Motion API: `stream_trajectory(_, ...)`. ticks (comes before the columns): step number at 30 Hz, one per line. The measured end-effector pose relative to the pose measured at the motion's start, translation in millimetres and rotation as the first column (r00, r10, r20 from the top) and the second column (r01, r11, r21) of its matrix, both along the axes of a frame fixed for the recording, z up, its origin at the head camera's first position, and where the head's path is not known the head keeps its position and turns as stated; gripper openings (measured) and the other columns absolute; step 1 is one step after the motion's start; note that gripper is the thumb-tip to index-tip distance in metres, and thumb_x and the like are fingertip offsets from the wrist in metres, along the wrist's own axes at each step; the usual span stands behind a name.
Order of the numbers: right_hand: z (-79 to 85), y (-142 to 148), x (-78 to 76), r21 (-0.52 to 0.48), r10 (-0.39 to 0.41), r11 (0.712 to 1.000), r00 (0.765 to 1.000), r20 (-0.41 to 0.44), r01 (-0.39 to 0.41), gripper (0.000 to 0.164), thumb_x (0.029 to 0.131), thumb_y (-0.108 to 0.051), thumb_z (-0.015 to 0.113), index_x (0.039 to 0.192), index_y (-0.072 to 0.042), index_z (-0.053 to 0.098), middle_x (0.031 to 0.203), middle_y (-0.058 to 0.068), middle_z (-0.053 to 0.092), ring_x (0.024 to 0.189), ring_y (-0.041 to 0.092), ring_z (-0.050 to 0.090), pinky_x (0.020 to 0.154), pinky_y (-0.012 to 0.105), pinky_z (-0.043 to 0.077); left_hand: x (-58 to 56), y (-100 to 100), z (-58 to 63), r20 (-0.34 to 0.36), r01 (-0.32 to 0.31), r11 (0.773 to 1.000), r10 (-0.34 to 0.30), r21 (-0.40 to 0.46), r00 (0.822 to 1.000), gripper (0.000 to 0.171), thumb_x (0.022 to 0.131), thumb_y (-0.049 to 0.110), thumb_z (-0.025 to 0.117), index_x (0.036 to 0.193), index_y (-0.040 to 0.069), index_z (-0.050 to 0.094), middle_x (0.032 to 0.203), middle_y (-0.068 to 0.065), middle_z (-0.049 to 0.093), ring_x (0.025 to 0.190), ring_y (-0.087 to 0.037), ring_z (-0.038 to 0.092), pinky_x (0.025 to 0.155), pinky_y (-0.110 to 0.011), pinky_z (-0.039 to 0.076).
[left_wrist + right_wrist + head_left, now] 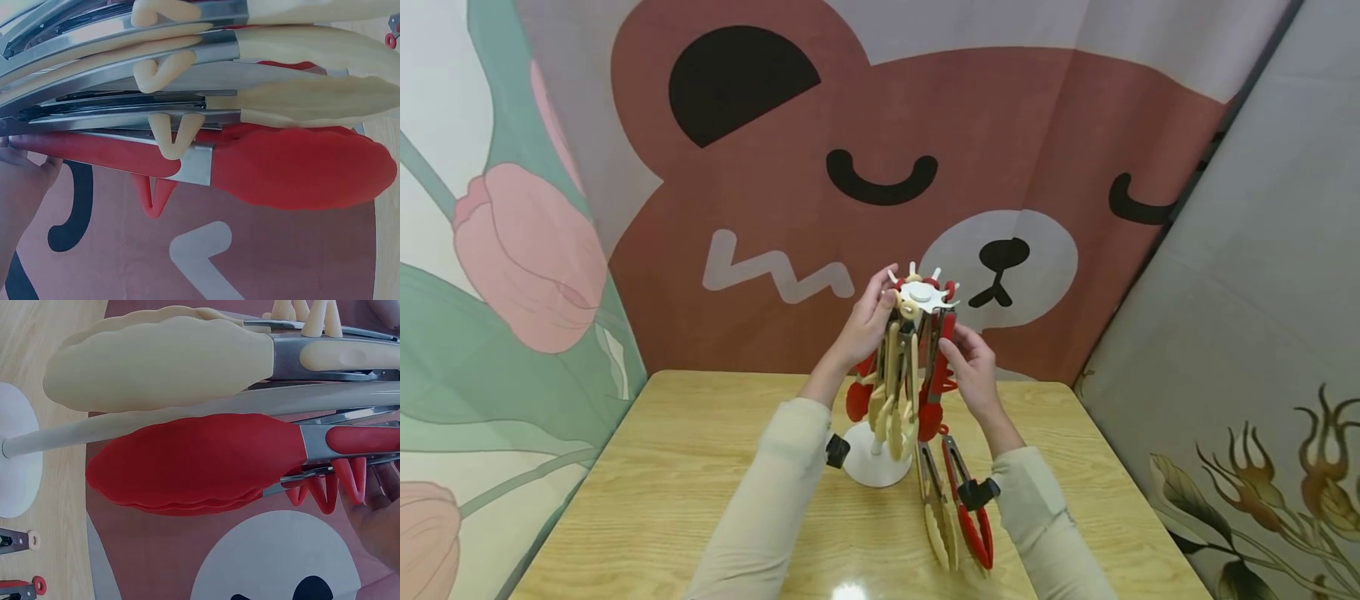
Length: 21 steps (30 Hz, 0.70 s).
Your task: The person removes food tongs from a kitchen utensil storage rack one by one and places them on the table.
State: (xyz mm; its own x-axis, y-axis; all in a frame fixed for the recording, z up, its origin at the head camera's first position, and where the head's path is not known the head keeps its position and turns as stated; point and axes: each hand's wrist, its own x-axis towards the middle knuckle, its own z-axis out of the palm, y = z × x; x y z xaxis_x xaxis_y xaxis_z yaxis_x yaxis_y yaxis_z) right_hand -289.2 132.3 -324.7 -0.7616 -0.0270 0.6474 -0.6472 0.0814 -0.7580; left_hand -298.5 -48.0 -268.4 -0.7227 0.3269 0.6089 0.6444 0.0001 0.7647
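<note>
A white rack with hooks round its top carries several red and cream kitchen tongs, hung heads down. My left hand is at the rack's top left, its fingers on the upper end of red tongs beside the cream tongs. On the right side, my right hand pinches the handle of other red tongs, thumb in front and fingers behind. Their red heads hang beside the rack's white pole.
The rack's round white base stands on the wooden table. Cream tongs and red tongs lie on the table in front of it, partly under my right wrist's black camera. A bear-print curtain hangs behind.
</note>
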Motion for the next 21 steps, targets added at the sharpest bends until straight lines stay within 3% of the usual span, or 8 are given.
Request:
stream_trajectory(8, 1.0, 0.2, -1.2, -0.019, -0.008, 1.0, 0.999, -0.033, 0.008, 0.023, 0.087, 0.009, 0.049, 0.108, 0.019, 0.049, 0.088, -0.001, 0.055, 0.076, 0.006, 0.051, 0.065, 0.017, 0.044, -0.3, -1.0, -0.1, -0.013, 0.009, 1.0, -0.008, 0.01, 1.0, 0.043, 0.097, 0.007, 0.026, 0.136, -0.01, 0.017, 0.132, -0.033, 0.031, 0.123, -0.035, 0.031, 0.1, -0.039, 0.027)
stream_trajectory(14, 1.4, 0.0, -1.6, -0.026, -0.016, 1.0, 0.999, -0.048, 0.014, 0.023, 0.086, 0.011, 0.048, 0.107, 0.02, 0.048, 0.086, -0.001, 0.055, 0.073, 0.006, 0.05, 0.061, 0.017, 0.042, 0.4, -1.4, 0.1, -0.01, -0.003, 1.0, 0.003, 0.004, 1.0, 0.044, 0.097, 0.008, 0.026, 0.136, -0.01, 0.018, 0.132, -0.032, 0.031, 0.123, -0.034, 0.032, 0.099, -0.04, 0.028)
stream_trajectory(21, 1.5, 1.6, -1.5, -0.031, -0.019, 0.999, 0.998, -0.059, 0.018, 0.024, 0.086, 0.011, 0.049, 0.108, 0.02, 0.048, 0.087, 0.003, 0.055, 0.076, 0.007, 0.051, 0.065, 0.017, 0.043, 0.1, -0.5, 0.0, -0.003, 0.003, 1.0, -0.003, 0.005, 1.0, 0.044, 0.097, 0.008, 0.026, 0.136, -0.009, 0.017, 0.132, -0.031, 0.032, 0.123, -0.034, 0.032, 0.099, -0.039, 0.028)
